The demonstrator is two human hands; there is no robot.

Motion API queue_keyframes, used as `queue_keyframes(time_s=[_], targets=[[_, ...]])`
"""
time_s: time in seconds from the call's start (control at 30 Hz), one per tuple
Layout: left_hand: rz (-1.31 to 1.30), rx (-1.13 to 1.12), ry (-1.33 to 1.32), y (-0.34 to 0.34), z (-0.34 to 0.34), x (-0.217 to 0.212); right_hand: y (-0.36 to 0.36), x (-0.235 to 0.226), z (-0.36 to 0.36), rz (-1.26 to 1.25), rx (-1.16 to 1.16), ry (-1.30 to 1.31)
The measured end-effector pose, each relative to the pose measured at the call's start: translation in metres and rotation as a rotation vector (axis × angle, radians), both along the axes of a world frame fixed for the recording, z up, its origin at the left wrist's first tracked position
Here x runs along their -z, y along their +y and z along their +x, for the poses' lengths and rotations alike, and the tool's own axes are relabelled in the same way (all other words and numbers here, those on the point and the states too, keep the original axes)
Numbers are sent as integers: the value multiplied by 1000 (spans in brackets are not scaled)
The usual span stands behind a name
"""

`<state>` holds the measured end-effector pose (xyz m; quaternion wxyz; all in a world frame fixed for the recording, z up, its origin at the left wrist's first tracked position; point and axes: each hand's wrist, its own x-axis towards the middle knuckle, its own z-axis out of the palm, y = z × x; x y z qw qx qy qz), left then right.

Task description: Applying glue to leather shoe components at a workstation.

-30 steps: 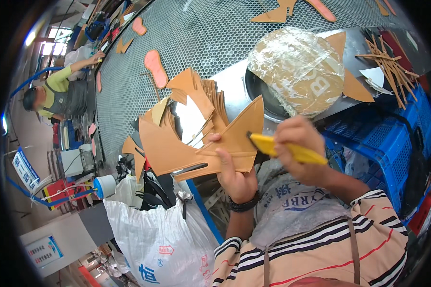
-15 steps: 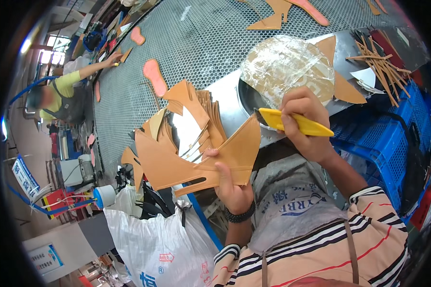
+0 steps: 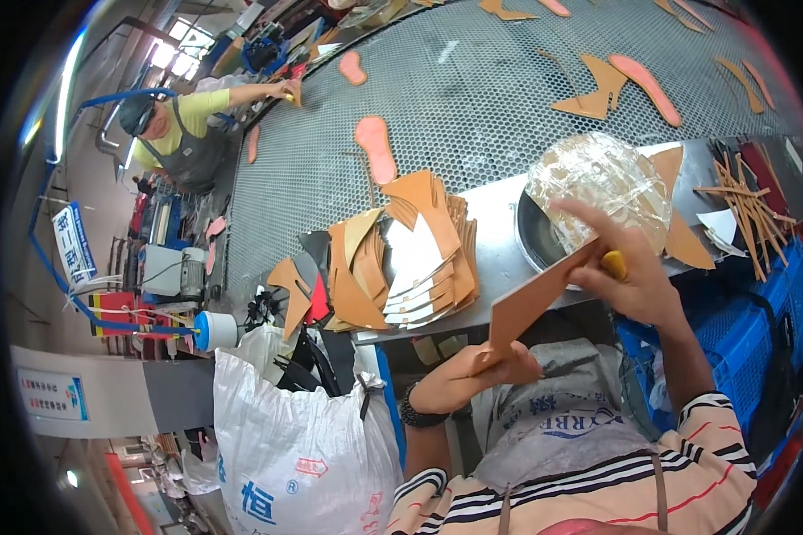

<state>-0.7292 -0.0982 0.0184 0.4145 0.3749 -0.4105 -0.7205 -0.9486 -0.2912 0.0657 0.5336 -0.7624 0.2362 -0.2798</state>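
Left hand (image 3: 473,374) pinches tan leather piece (image 3: 540,299) (lower corner); right hand (image 3: 629,276) clenches yellow-handled tool (image 3: 614,264) against upper edge.

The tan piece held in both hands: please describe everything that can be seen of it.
The tan piece is a flat, thin sheet that looks like leather or stiff board, plain orange-brown, with straight cut edges. It is seen nearly edge-on and slants up to the right. The left hand pinches its lower end, and the right hand, which also holds a yellow-handled tool, grips its upper end. It hangs in front of the metal table edge, touching only the hands.
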Motion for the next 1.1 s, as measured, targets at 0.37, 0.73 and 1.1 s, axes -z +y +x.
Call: queue_keyframes(time_s=[0.37, 0.73, 1.1], targets=[[-352, -183, 859, 4, 10, 40, 15, 32, -1, 508, 120, -121], [-456, -818, -57, -26, -36, 8, 71, 54, 20, 795, 47, -178], [-119, -826, -171, -13, -7, -19, 43, 40, -13, 603, -151, 33]])
